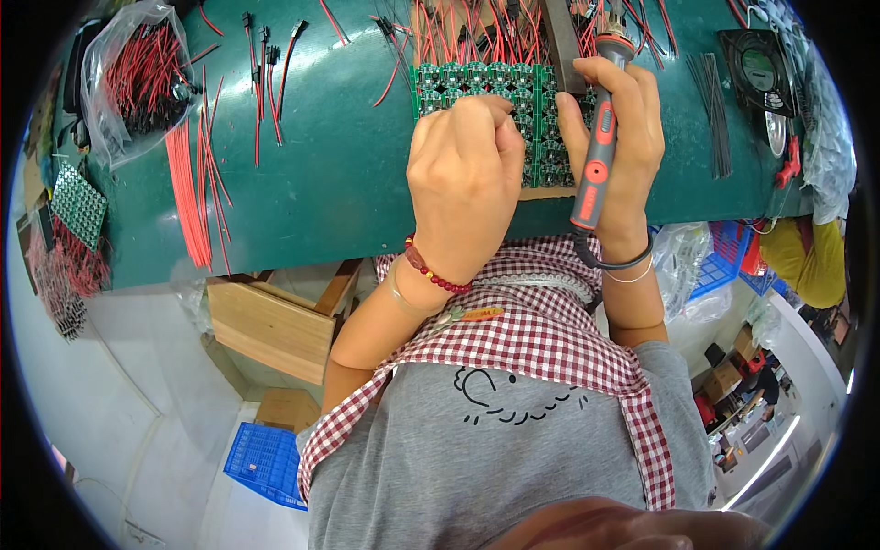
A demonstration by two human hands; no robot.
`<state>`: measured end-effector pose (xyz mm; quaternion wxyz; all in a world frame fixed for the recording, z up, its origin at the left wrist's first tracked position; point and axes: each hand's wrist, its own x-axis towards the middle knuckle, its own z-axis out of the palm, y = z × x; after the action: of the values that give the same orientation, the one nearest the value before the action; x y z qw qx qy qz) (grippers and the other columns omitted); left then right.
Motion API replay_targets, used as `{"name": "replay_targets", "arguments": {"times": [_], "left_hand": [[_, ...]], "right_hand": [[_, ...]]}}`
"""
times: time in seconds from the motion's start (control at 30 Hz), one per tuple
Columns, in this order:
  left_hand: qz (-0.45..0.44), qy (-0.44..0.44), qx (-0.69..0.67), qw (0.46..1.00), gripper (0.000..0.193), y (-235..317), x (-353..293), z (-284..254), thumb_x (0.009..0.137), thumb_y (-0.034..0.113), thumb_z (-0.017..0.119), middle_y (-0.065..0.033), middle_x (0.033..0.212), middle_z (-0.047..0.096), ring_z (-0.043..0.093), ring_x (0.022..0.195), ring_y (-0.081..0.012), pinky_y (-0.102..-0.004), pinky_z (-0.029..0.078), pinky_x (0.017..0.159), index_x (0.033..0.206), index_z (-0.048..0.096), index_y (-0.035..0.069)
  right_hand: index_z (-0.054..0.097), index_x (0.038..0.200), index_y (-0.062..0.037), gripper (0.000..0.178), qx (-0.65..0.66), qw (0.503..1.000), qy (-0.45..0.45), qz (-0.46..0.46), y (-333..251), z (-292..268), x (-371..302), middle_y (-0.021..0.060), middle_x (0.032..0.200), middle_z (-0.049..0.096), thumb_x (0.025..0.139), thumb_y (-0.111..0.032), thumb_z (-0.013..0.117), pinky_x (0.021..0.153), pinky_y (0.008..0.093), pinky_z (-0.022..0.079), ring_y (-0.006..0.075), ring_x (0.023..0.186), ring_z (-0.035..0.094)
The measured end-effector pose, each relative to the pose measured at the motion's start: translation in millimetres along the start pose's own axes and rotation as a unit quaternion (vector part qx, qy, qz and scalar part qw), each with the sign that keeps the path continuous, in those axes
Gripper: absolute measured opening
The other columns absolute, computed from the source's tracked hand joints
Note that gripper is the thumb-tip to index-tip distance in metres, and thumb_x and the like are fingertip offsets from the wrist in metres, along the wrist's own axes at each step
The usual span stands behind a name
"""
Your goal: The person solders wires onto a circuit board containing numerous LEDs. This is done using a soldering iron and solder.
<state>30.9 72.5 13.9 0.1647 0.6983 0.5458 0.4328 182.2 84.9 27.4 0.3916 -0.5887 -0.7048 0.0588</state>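
Looking down at a dark green counter [339,174] with a panel of small green circuit boards [477,84] sitting at about 12 o'clock in the shot. The left hand [466,174] is curled into a loose fist right on top of the panel, fingertips tucked down against the boards; can't tell if there's anything pinched in that grip, the fingers hide it. There's a red bead bracelet [435,272] on that wrist.

The right hand [616,137] sits just at 3 o'clock of the left one, its grip wrapped fully round a grey and red-orange soldering iron [598,156], held pen-style with the tip end pointing up toward 12 o'clock over the far edge of the panel. Its cable loops off at the wrist.

Around it: a fanned bundle of loose red wires [192,197] lying at 9 o'clock of the hands, a clear plastic bag of red and black wires [137,78] up at 10 o'clock, thin black wires [715,110] at 3 o'clock, and a small black square fan [756,69] beyond those at about 2 o'clock. A blue plastic crate [266,463] sits on the floor at 7 o'clock.
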Motion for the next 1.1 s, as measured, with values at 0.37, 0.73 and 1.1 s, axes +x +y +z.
{"name": "replay_targets", "arguments": {"times": [0.37, 0.73, 1.1], "left_hand": [[-0.001, 0.016, 0.04, 0.999, 0.015, -5, 4, 6, 0.082, 0.001, 0.068, -0.0113, 0.099, 0.069, 0.066, 0.078, -0.0281, -0.0382, 0.053, 0.067, 0.088, 0.055, 0.003], [-0.001, 0.024, 0.033, 0.999, 0.015, -6, 6, 7, 0.079, -0.002, 0.07, -0.0127, 0.098, 0.069, 0.065, 0.076, -0.027, -0.0375, 0.052, 0.066, 0.084, 0.056, 0.002], [-0.004, 0.023, 0.068, 0.997, 0.016, -5, 8, 6, 0.077, -0.002, 0.071, -0.0123, 0.097, 0.068, 0.064, 0.073, -0.0259, -0.0361, 0.052, 0.062, 0.082, 0.056, 0.003]], "right_hand": [[0.07, 0.102, 0.0027, 0.03, 0.141, 0.987, -0.029, -0.072, 1, -52, -27, 0.0137, 0.077, 0.067, 0.073, -0.002, 0.071, 0.056, 0.0312, 0.052, 0.0245, 0.064, 0.066], [0.067, 0.094, 0.0023, 0.029, 0.158, 0.982, -0.039, -0.092, 5, -40, -29, 0.013, 0.075, 0.065, 0.065, 0.003, 0.073, 0.054, 0.032, 0.052, 0.0256, 0.061, 0.065], [0.069, 0.091, 0.0018, 0.028, 0.143, 0.985, -0.032, -0.094, 1, -37, -29, 0.0108, 0.072, 0.063, 0.064, 0.001, 0.073, 0.052, 0.0308, 0.051, 0.0232, 0.059, 0.063]]}}
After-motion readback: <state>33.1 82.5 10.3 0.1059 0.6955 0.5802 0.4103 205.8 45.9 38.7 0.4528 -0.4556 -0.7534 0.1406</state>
